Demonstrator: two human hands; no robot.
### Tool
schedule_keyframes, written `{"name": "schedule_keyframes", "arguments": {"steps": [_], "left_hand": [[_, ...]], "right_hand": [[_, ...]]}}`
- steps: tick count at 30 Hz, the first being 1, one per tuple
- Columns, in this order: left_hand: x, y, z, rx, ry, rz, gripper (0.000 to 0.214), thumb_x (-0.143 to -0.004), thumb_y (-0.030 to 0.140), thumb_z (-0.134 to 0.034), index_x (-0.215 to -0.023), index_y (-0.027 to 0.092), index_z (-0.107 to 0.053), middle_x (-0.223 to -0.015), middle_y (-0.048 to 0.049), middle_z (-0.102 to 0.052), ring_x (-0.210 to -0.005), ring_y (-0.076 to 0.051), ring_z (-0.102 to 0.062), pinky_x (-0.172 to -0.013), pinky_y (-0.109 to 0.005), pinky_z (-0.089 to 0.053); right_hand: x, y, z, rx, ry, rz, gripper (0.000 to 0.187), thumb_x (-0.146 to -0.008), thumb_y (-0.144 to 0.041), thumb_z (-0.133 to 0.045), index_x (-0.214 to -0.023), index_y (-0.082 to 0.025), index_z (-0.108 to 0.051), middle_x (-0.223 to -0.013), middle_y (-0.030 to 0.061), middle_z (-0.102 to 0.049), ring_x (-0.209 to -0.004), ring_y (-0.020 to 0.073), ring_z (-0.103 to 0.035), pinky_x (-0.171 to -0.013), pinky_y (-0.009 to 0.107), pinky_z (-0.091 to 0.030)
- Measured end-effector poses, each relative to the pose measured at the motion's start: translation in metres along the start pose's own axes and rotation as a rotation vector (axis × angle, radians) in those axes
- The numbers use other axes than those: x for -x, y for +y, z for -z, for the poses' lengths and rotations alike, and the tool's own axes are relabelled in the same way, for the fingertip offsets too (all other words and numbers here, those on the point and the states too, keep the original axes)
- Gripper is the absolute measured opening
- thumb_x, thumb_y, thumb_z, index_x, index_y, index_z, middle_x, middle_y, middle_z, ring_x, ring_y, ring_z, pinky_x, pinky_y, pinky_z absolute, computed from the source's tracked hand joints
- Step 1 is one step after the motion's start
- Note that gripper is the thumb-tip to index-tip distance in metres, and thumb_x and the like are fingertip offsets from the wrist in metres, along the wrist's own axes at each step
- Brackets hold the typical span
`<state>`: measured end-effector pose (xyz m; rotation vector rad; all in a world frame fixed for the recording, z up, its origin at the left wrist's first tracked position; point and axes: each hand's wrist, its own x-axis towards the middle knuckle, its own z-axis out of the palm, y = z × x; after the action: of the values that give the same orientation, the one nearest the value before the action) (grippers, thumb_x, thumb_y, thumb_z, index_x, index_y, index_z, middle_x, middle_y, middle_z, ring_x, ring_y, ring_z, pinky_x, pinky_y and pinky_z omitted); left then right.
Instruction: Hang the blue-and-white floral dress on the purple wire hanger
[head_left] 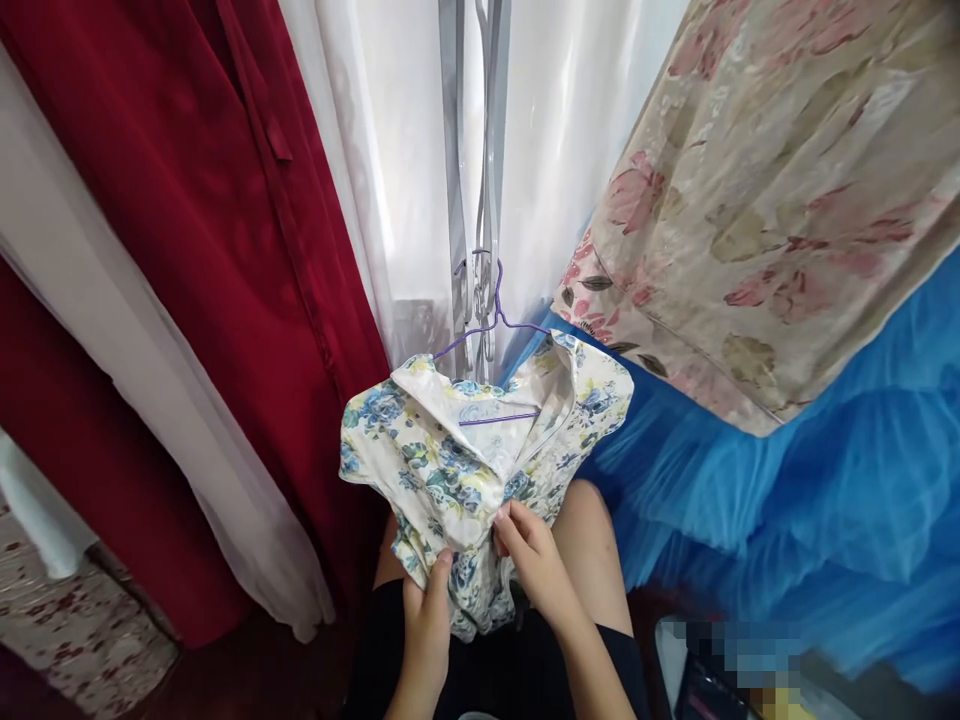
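A white shirt with blue and yellow flowers (457, 450) hangs on a purple wire hanger (495, 320), which is hooked on a grey metal window bar (454, 200). My left hand (426, 625) grips the shirt's lower front from below, thumb on the cloth. My right hand (532, 555) pinches the shirt's front opening a little higher, fingers pressed together on the fabric. Both hands are close together, below the collar.
A dark red curtain (202, 250) hangs at the left, a sheer white curtain (570, 120) behind the shirt. A beige floral cloth (780, 200) hangs at the upper right over blue netting (810, 500). My knees show under the shirt.
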<state>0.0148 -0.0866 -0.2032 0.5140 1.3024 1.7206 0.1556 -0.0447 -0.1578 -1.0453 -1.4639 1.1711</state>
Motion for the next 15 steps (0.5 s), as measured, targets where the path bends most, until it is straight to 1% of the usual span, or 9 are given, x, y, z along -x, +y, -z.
{"name": "schedule_keyframes", "arguments": {"steps": [4,7,9,12,15], "left_hand": [[0.0,0.003,0.002,0.04,0.015,0.057,0.049,-0.082,0.034,-0.074,-0.128,0.02,-0.062,-0.138,-0.0111,-0.065,-0.14,-0.031,-0.051,-0.119,-0.044,-0.039],[-0.001,0.006,0.003,0.075,-0.022,0.109,0.049,-0.08,0.032,-0.074,-0.127,0.021,-0.063,-0.136,-0.0109,-0.066,-0.137,-0.032,-0.054,-0.116,-0.046,-0.043],[0.001,0.009,0.003,0.098,-0.055,0.121,0.05,-0.08,0.033,-0.073,-0.127,0.022,-0.063,-0.136,-0.01,-0.066,-0.136,-0.032,-0.055,-0.114,-0.046,-0.045],[0.004,0.015,0.004,0.132,-0.086,0.081,0.053,-0.081,0.039,-0.071,-0.131,0.023,-0.063,-0.136,-0.0089,-0.067,-0.137,-0.031,-0.055,-0.114,-0.044,-0.046],[0.004,0.021,0.008,0.156,-0.088,0.1,0.054,-0.083,0.042,-0.07,-0.132,0.022,-0.064,-0.133,-0.0091,-0.069,-0.133,-0.03,-0.058,-0.112,-0.043,-0.049]], "right_hand": [[-0.001,-0.002,-0.006,0.049,0.014,-0.031,0.035,-0.1,-0.05,-0.051,-0.081,-0.022,-0.051,-0.068,-0.0025,-0.052,-0.064,0.016,-0.048,-0.061,0.027,-0.036],[0.002,0.002,-0.016,-0.008,0.018,-0.004,0.026,-0.1,-0.044,-0.051,-0.086,-0.022,-0.052,-0.073,-0.0013,-0.056,-0.067,0.017,-0.05,-0.062,0.028,-0.036],[0.002,0.003,-0.022,-0.068,0.006,-0.003,0.021,-0.099,-0.041,-0.053,-0.088,-0.023,-0.053,-0.073,-0.0014,-0.056,-0.067,0.0171,-0.049,-0.061,0.028,-0.035],[0.002,0.004,-0.021,-0.149,-0.016,-0.038,0.024,-0.098,-0.04,-0.052,-0.081,-0.023,-0.05,-0.065,-0.0034,-0.05,-0.06,0.0157,-0.044,-0.059,0.028,-0.033],[0.003,0.003,-0.01,-0.193,0.006,-0.075,0.031,-0.095,-0.037,-0.051,-0.069,-0.023,-0.044,-0.054,-0.0048,-0.043,-0.053,0.0143,-0.038,-0.057,0.028,-0.031]]}}
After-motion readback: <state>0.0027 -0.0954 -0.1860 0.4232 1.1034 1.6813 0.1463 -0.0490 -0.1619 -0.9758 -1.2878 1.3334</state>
